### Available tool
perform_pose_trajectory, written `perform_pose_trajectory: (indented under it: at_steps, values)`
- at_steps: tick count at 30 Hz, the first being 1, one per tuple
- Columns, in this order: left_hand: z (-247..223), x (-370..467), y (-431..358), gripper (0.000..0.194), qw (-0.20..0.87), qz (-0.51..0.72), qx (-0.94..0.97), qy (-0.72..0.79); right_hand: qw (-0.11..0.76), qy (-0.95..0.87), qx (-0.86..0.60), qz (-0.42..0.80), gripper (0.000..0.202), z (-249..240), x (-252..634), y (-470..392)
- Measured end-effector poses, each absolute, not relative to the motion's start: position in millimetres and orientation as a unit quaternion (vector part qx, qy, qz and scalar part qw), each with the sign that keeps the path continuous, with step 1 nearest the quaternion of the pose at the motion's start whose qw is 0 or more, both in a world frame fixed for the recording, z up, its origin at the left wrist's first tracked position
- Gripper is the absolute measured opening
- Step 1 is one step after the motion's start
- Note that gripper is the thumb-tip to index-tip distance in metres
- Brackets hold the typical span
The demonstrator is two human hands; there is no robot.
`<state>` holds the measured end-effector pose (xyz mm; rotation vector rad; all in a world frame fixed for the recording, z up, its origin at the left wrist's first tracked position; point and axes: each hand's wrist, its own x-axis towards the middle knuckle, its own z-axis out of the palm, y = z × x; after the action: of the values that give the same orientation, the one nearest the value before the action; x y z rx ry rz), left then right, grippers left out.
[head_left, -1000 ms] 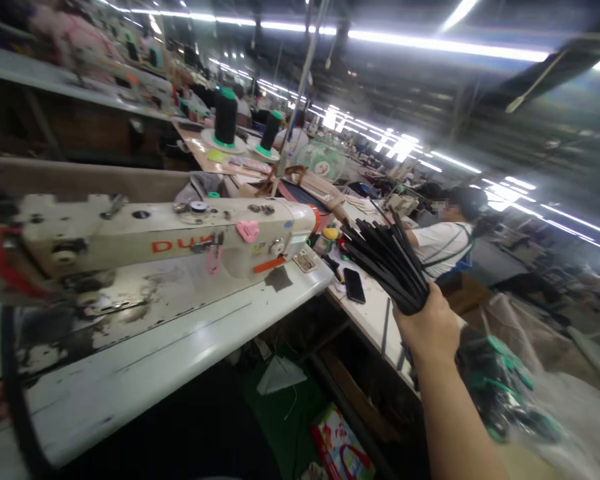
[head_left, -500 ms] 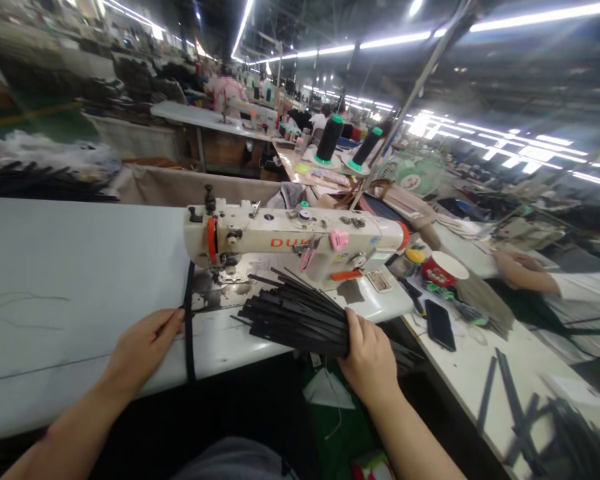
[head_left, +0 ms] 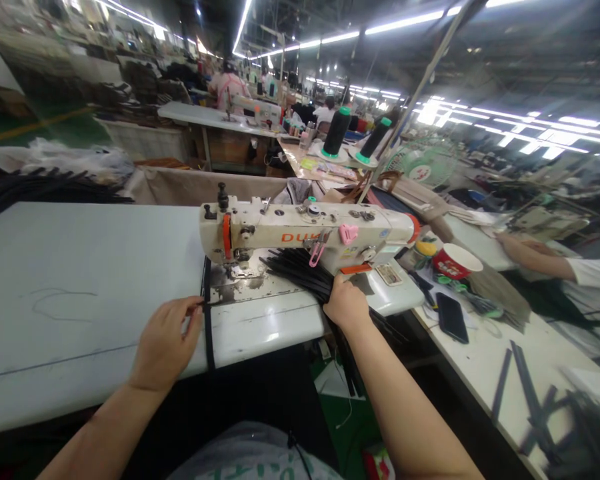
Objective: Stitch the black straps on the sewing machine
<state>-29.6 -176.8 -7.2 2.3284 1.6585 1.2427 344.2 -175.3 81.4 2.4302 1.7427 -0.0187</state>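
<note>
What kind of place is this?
Most likely a garment or bag sewing factory: a cream industrial sewing machine, tall black thread cones, and rows of white work tables under strip lights.

Black strips [head_left: 300, 270], black strap [head_left: 209, 333]; cream sewing machine [head_left: 305, 230] with orange lettering, pink clip [head_left: 349, 233]; white desk [head_left: 80, 280]; red cup [head_left: 455, 262].

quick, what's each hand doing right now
Left hand: fingers pinching the black strap on the sewing table.
Right hand: closed around the bundle of black strips.
</note>
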Motion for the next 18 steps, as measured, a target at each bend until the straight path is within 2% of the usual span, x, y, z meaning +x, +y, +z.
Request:
perform_pose_trajectory:
  at_steps: [2, 3, 5, 8, 10, 13, 18]
  values:
    - [8.3, -2.7, -187.7, 0.019, -0.054, 0.433, 0.768, 0.469, 0.073, 0.574, 0.815, -0.014, 0.047, 82.0, 341.3, -175.3]
    - [15.3, 15.1, -191.5, 0.02, -0.047, 0.428, 0.797, 0.423, 0.071, 0.572, 0.817, -0.017, 0.047, 82.5, 340.2, -175.7]
    - [23.6, 56.5, -192.2, 0.032, -0.008, 0.382, 0.855, 0.351, 0.068, 0.57, 0.819, -0.022, 0.047, 84.1, 338.9, -176.6]
    - [19.6, 120.9, -172.2, 0.071, 0.023, 0.311, 0.911, 0.272, 0.062, 0.571, 0.818, -0.027, 0.045, 86.5, 338.3, -177.4]
    - [11.6, 157.0, -148.4, 0.089, 0.063, 0.269, 0.928, 0.248, 0.058, 0.574, 0.816, -0.029, 0.046, 86.9, 339.1, -177.9]
    - [2.4, 194.1, -111.2, 0.1, 0.101, 0.214, 0.949, 0.209, 0.046, 0.588, 0.807, -0.037, 0.058, 84.9, 343.1, -179.6]
    - [-10.7, 215.9, -76.6, 0.103, 0.108, 0.164, 0.967, 0.162, 0.017, 0.617, 0.783, -0.081, 0.082, 80.2, 355.8, -181.3]
